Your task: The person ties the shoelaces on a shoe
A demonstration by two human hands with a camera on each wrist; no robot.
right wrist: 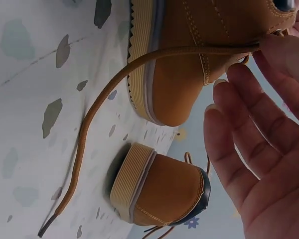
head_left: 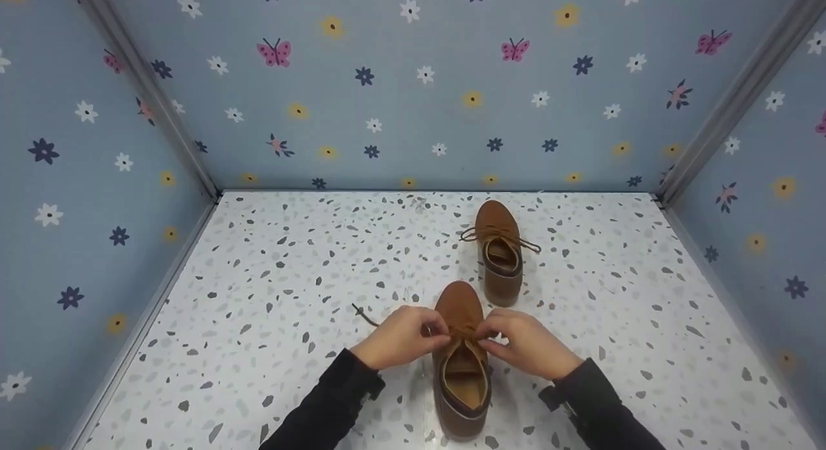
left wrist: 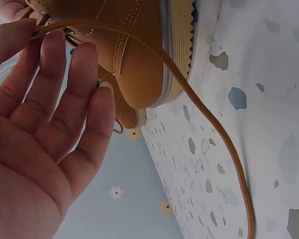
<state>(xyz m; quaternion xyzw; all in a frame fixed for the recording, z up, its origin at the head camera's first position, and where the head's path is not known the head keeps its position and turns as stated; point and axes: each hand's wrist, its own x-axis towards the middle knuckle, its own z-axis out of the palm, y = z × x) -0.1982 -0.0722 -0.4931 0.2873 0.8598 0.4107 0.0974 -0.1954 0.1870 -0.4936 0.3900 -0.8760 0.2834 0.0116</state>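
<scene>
A brown lace-up shoe (head_left: 458,300) stands on the floor, toe pointing away from me, with both hands at its lacing. My left hand (head_left: 403,337) pinches one shoelace (left wrist: 209,114) between thumb and forefinger close to the eyelets. The lace's free length runs across the shoe's side and down to the floor. From the other side, my right hand (head_left: 529,343) pinches the other lace end (right wrist: 84,127), whose dark tip lies on the floor. The remaining fingers of each hand are loosely bent. The fingers partly hide the lacing in the head view.
A second brown shoe (head_left: 495,216), its lace tied in a bow, stands just beyond and right of the first. Speckled floor (head_left: 310,256) surrounds both. Blue panels (head_left: 413,50) with flowers and butterflies rise at the back, left and right.
</scene>
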